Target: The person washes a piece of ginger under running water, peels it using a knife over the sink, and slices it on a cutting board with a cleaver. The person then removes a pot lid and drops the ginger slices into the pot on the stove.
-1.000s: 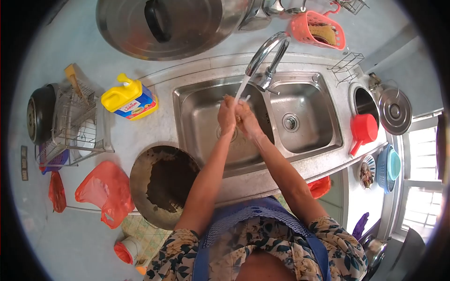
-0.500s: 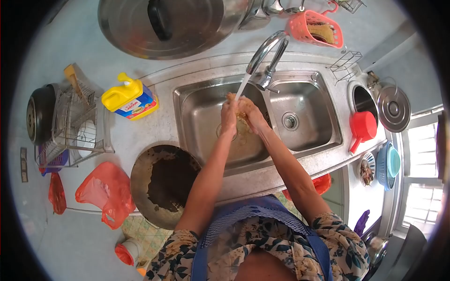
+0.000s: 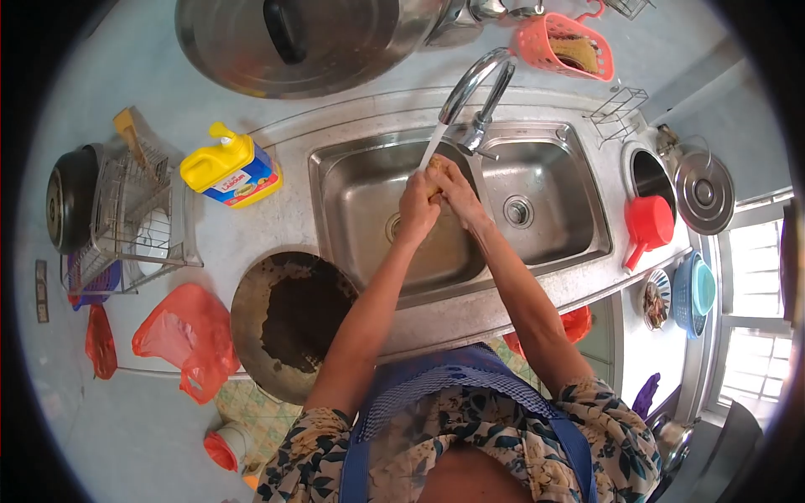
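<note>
Water runs from the chrome faucet (image 3: 459, 88) onto my two hands over the left basin (image 3: 360, 210) of the steel double sink. My left hand (image 3: 418, 205) is closed around a yellowish-brown soft wad (image 3: 434, 198), its exact kind hidden by the fingers. From the other side my right hand (image 3: 458, 191) wraps and squeezes the same wad. The two hands press together just below the spout, above the basin's drain.
A wok (image 3: 293, 327) sits left of my forearm, beside a red plastic bag (image 3: 189, 335). A yellow detergent jug (image 3: 231, 168) and a wire dish rack (image 3: 138, 218) stand further left. On the right are the second basin (image 3: 537, 180) and a red ladle (image 3: 648, 225).
My hands have closed tighter around the wad, which spread out more before. The left hand has turned and shifted slightly right, and the fingers now cover most of the wad.
</note>
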